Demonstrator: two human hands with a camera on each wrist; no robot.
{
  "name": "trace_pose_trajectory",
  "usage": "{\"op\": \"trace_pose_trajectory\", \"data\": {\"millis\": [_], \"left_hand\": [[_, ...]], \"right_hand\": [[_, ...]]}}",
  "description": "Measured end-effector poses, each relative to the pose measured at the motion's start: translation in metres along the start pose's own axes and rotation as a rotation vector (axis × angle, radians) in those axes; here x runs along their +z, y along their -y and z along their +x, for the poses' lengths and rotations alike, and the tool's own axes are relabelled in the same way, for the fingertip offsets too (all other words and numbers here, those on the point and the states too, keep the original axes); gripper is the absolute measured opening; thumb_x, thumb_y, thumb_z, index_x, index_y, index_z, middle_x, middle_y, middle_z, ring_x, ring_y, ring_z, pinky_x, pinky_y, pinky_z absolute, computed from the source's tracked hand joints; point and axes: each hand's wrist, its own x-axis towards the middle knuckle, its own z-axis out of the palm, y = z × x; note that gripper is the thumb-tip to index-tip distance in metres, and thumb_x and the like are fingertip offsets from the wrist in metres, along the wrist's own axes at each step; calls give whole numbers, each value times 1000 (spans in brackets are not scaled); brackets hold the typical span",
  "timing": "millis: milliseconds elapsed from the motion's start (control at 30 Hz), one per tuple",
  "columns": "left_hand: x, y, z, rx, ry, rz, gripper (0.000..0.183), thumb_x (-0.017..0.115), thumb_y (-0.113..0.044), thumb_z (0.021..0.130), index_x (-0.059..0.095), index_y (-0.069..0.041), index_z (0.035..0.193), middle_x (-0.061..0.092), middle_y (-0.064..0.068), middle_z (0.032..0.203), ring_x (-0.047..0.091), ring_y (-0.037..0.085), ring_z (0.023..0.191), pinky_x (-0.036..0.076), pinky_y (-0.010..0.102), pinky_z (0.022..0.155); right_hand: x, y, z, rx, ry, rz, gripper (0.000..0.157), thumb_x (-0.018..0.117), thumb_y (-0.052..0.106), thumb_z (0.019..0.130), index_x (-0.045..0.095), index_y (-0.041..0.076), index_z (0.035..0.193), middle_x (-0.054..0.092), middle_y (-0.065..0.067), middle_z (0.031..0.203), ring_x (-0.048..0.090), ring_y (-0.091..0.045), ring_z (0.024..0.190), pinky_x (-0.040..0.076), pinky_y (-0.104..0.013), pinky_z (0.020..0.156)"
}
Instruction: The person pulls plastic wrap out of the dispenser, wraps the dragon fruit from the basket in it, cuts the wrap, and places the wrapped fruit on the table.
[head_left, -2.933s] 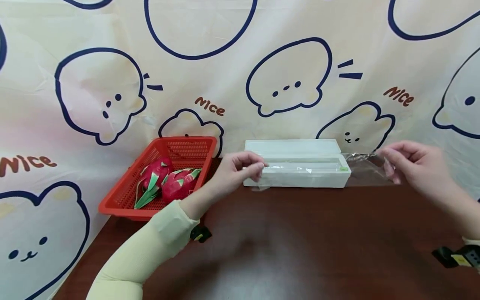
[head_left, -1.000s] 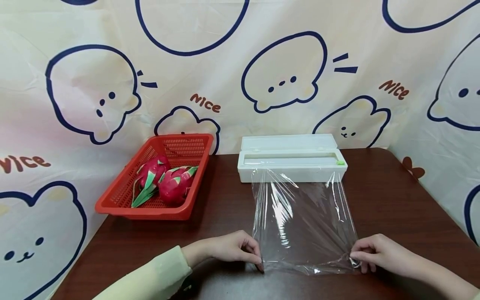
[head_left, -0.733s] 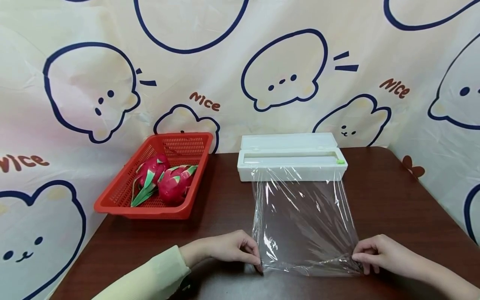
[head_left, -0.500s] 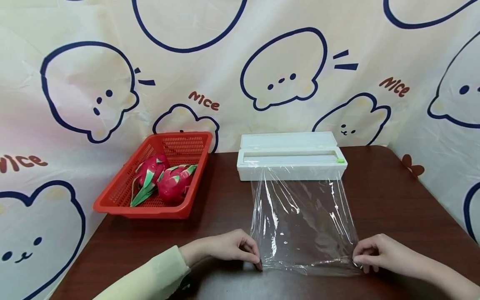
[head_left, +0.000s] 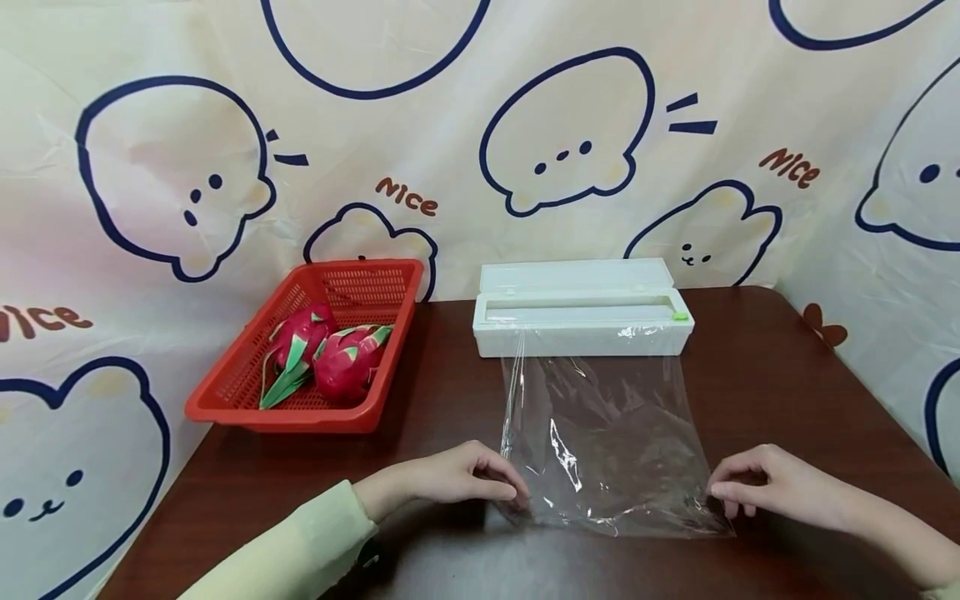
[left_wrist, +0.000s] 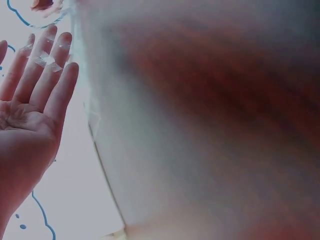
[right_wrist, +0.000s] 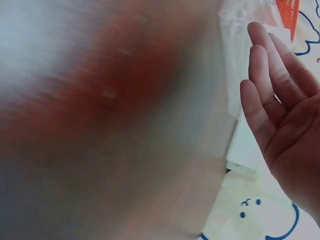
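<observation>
A sheet of clear cling film (head_left: pixel 615 450) runs from a white cling film dispenser box (head_left: pixel 585 340) with a raised lid down over the table. My left hand (head_left: pixel 468 475) is at the sheet's near left corner. In the left wrist view its fingers (left_wrist: pixel 42 75) lie fairly straight, with bits of film clinging to them. My right hand (head_left: pixel 776 487) hovers beside the near right corner, fingers loosely bent. The right wrist view has these fingers (right_wrist: pixel 260 65) extended, with nothing seen in the palm and the film behind them.
A red plastic basket (head_left: pixel 281 421) with two dragon fruits (head_left: pixel 348 362) stands on the left of the dark brown table (head_left: pixel 442 392). A green slider (head_left: pixel 680 316) sits at the box's right end. A printed cloth (head_left: pixel 562 83) hangs behind.
Both hands pulled the film out of the box toward the near edge of the table. In the last half second the fingers have loosened and lifted slightly, and the film has slackened.
</observation>
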Motion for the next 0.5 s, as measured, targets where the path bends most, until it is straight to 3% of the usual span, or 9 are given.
{"op": "trace_pose_trajectory", "data": {"millis": [67,333,400,500], "left_hand": [[-1,-3,0,-3,15,-3,22,59,-8,97,68,4,112,71,14,104,67,14,96,50,29,88],[5,-8,1,-40,196,-72,21,55,-5,98,68,6,111,71,13,103,66,6,96,49,28,91],[3,-9,3,-39,195,-69,20,55,-4,98,67,6,111,71,13,103,66,6,96,49,29,90],[-4,-10,7,-16,116,11,19,57,-6,98,68,4,110,72,10,102,64,4,94,51,28,87]], "right_hand": [[-3,4,4,-8,-27,-39,16,56,8,99,71,13,98,66,7,74,59,-12,62,48,-28,55],[-16,16,20,-7,-95,-163,18,57,14,99,71,17,89,64,12,72,57,-9,62,45,-25,53],[-20,19,26,7,-114,-190,17,57,16,99,71,17,89,64,12,71,56,-9,62,45,-25,53],[-26,24,35,29,-144,-233,16,59,20,98,72,15,91,65,10,72,57,-9,63,46,-25,54]]}}
